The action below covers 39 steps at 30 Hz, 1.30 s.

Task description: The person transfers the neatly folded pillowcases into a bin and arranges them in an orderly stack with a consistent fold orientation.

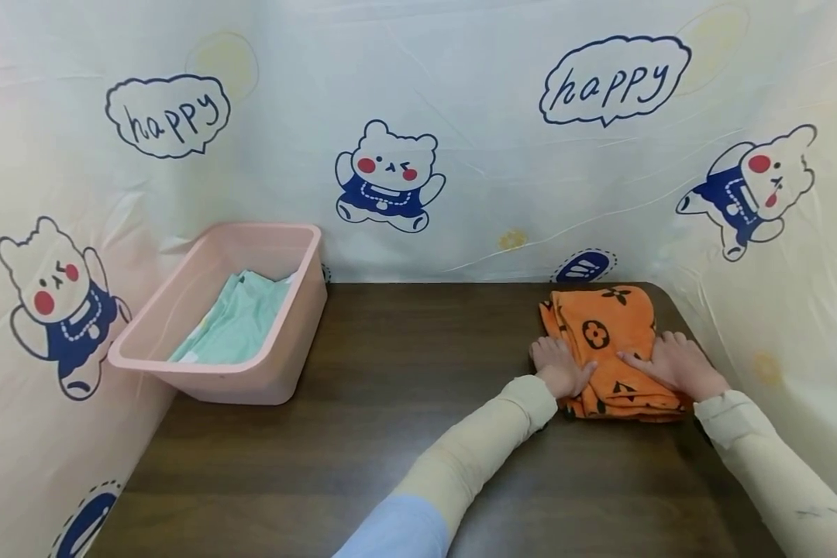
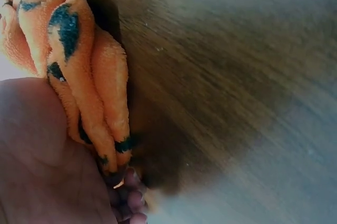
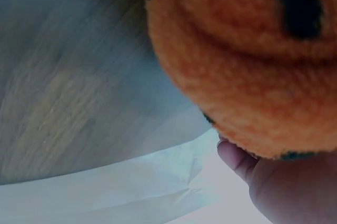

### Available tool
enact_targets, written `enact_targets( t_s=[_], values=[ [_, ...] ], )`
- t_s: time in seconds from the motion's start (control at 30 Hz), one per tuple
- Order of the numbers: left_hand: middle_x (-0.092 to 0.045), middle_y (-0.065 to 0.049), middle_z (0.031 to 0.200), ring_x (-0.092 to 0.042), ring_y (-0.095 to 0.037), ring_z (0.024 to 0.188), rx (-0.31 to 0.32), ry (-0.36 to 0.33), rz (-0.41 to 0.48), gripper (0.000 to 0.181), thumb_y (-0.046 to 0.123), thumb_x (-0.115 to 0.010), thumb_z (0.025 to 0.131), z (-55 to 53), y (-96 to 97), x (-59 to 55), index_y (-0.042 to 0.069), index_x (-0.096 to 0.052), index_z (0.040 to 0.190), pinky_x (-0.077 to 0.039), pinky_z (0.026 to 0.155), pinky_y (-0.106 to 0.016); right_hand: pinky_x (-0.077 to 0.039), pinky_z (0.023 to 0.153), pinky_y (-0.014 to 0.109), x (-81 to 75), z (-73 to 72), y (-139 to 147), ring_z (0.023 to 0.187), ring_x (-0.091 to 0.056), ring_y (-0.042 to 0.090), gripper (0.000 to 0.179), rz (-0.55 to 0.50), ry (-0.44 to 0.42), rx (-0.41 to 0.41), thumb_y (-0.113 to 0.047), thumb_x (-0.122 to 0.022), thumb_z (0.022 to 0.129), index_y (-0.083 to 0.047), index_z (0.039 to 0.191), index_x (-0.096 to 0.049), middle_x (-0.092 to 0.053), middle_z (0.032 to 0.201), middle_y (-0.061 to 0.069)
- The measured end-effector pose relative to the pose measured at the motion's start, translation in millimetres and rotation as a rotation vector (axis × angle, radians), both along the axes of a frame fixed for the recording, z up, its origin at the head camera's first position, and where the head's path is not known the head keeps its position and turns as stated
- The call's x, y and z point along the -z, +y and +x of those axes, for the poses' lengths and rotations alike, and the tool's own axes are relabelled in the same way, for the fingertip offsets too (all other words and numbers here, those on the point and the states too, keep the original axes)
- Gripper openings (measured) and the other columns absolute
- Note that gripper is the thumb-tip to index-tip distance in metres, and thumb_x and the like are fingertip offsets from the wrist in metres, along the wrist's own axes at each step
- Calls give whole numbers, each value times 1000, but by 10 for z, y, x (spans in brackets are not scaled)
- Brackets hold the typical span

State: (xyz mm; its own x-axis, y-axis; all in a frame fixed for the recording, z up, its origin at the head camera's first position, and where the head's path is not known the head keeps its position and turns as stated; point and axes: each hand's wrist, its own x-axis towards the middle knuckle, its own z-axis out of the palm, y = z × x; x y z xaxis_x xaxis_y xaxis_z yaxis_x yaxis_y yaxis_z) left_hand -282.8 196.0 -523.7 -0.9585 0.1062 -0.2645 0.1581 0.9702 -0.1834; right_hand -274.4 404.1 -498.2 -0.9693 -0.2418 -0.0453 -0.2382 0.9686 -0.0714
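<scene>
A folded orange towel (image 1: 610, 318) with black flower prints lies at the right end of the table. Its layers stack up thickly in the left wrist view. My left hand (image 1: 561, 367) grips its left edge, thumb on top, with fingertips tucked near the lower layers. On the opposite edge my right hand (image 1: 680, 364) holds the towel, its thumb also laid over the top. In the right wrist view the fluffy orange folds hide most of that hand's fingers.
A pink plastic basin (image 1: 300, 341) stands at the table's left side, with a folded mint-green cloth (image 1: 240, 322) inside. The dark wooden table (image 1: 418, 349) meets a printed white curtain (image 1: 488, 155) at the back and sides. The curtain runs close by the right hand.
</scene>
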Motion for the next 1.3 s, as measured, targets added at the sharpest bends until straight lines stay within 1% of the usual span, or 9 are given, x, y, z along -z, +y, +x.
enact_targets(
  t_s=[0.1,0.23,0.4,0.53,0.67,0.87,1.0,1.13,1.3],
  values=[
    [-55,8,129,-51,-13,107,-6,-13,43,82,82,-11,92,-3,20,-14,30,-49,142,-38,87,-29,-44,69,51,-5,-15,8,68,-49,33,72,2,-32,14,-63,-47,100,-3,59,-53,-53,71,18],
    [-60,10,123,-55,-13,105,0,-30,111,71,78,-20,96,10,26,-38,29,-57,132,-42,87,-30,-45,78,57,-9,-10,8,73,-55,35,75,-16,-111,15,-64,-42,101,-3,65,-65,-60,75,19],
    [-65,6,117,-57,-14,103,54,-44,187,60,69,-28,101,27,-23,-91,23,-65,111,-44,88,-30,-43,70,46,-42,21,-17,61,-50,26,72,-41,-89,-10,-60,-44,103,-9,53,-57,-49,62,8],
    [-64,3,116,-57,-16,102,99,-58,223,53,61,-30,105,44,-92,-163,21,-63,114,-42,90,-29,-38,63,38,-94,39,-46,57,-46,22,70,-60,-61,-13,-59,-46,103,-10,52,-53,-44,58,5],
    [-65,1,110,-57,-17,96,131,-46,276,49,57,-34,106,67,-196,-208,20,-64,111,-43,87,-29,-38,65,37,-152,54,-85,62,-49,22,69,-75,-122,15,-62,-45,102,-7,64,-61,-47,60,6],
    [-67,0,105,-59,-20,93,164,-3,277,60,63,-32,103,64,-372,-203,19,-70,90,-46,81,-33,-48,66,39,-165,62,-110,71,-58,23,81,-134,-201,57,-67,-47,98,12,106,-63,-61,77,11],
    [-68,2,113,-58,-18,99,178,44,201,76,76,-23,97,58,-403,-170,21,-74,101,-43,83,-32,-50,77,54,-68,74,-44,90,-60,41,88,-162,-189,73,-65,-45,100,19,125,-54,-63,101,32],
    [-68,2,115,-59,-17,103,198,68,149,86,82,-14,94,45,-382,-115,22,-76,103,-41,85,-31,-45,82,63,66,72,1,102,-51,53,96,-137,-181,93,-67,-42,99,23,130,-48,-52,117,43],
    [-69,0,114,-58,-18,103,303,75,182,76,70,-17,101,-5,-399,-62,22,-70,76,-42,89,-33,-44,80,62,134,57,-25,97,-52,50,93,-130,-130,87,-66,-44,99,23,123,-53,-54,111,40]
  ],
)
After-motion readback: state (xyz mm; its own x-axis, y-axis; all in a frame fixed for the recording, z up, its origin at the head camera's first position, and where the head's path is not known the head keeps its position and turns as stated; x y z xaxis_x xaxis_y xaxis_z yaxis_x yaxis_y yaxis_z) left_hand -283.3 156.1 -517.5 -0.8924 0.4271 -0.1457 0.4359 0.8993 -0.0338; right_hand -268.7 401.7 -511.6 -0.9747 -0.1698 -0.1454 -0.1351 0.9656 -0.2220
